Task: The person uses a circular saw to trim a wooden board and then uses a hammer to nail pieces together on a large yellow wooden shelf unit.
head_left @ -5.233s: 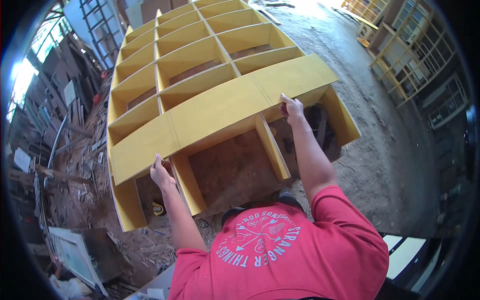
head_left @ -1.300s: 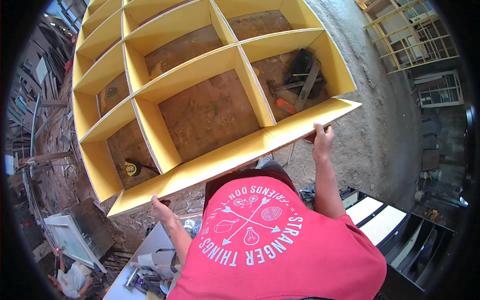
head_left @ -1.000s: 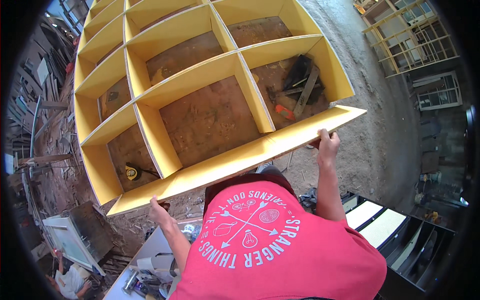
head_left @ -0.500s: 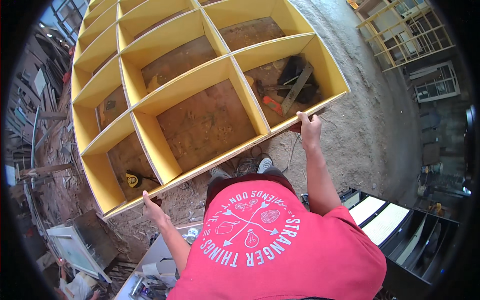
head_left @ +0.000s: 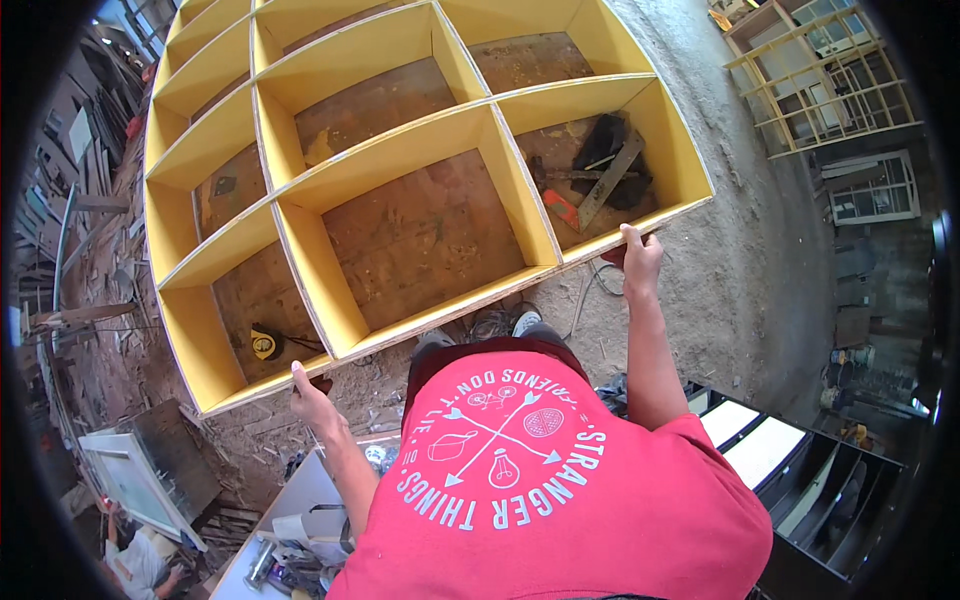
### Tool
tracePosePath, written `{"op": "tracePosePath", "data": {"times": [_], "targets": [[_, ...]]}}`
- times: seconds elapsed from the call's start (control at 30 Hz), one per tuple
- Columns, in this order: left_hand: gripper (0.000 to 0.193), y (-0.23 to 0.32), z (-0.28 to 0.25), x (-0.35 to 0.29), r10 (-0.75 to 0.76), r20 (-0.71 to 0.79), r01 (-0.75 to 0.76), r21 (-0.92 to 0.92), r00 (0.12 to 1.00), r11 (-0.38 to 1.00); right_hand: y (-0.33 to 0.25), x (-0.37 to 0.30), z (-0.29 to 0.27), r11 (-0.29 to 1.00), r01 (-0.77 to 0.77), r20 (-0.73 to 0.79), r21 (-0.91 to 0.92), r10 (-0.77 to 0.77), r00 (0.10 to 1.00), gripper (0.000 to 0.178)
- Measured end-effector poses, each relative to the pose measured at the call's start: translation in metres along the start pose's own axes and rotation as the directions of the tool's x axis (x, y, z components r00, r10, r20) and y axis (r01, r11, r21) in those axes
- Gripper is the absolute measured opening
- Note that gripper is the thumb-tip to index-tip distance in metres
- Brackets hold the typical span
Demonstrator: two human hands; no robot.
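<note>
A large yellow grid-like shelf unit (head_left: 385, 338) lies with its open compartments facing up in front of me. My left hand (head_left: 316, 402) is closed on its near edge toward the left, thumb on top and the other fingers hidden below. Farther right along the same edge, my right hand (head_left: 642, 262) grips it in a similar way. A yellow and black tape measure (head_left: 265, 343) lies in the near-left compartment. The near-right one holds a flat metal strip (head_left: 612, 180), an orange-handled tool (head_left: 562, 208), a hammer-like tool and a crumpled black bag (head_left: 603, 140).
Lower right stands a black cabinet (head_left: 840, 500) with pale panels; lower left, a white-topped table (head_left: 245, 578) carries small items. Scrap wood (head_left: 90, 160) litters the left. A framed panel (head_left: 140, 480) leans near another person (head_left: 140, 565). A yellow lattice frame (head_left: 820, 80) stands far right.
The view has turned a little, so the shelf unit's right end sits lower and farther right and its left end slightly higher. Both hands keep their hold on the edge.
</note>
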State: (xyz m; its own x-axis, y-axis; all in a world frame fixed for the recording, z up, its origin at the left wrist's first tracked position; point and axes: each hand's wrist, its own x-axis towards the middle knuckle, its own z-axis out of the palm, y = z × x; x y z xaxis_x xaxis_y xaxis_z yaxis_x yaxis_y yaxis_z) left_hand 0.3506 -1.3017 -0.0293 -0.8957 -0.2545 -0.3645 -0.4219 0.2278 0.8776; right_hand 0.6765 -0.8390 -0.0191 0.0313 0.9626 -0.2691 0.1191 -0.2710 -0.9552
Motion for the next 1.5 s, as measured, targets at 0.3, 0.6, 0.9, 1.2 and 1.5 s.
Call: {"op": "tracePosePath", "data": {"times": [0.3,0.6,0.9,1.2,1.5], "targets": [[0.052,0.004,-0.007,-0.005,0.02,-0.006,-0.019,0.05,1.0,0.999,0.011,0.013,-0.01,0.988,0.066,-0.052,-0.137,-0.074,0.996,0.021],[0.049,0.001,-0.015,-0.017,-0.017,0.004,0.017,0.018,1.0,1.0,0.0,-0.006,-0.006,0.989,0.072,-0.108,-0.129,-0.086,0.99,0.02],[0.043,0.011,-0.004,-0.01,-0.057,0.034,0.057,0.009,0.998,0.998,-0.01,-0.001,0.001,0.987,0.083,-0.154,-0.136,-0.104,0.983,0.021],[0.047,0.003,-0.009,-0.019,-0.022,-0.021,0.023,0.078,1.0,0.997,-0.01,-0.004,-0.013,0.989,0.052,-0.115,-0.139,-0.068,0.991,0.02],[0.049,0.02,0.006,-0.027,-0.03,0.039,0.027,0.07,0.999,0.997,-0.002,0.013,-0.009,0.995,0.035,-0.111,-0.091,-0.045,0.993,0.017]]}}
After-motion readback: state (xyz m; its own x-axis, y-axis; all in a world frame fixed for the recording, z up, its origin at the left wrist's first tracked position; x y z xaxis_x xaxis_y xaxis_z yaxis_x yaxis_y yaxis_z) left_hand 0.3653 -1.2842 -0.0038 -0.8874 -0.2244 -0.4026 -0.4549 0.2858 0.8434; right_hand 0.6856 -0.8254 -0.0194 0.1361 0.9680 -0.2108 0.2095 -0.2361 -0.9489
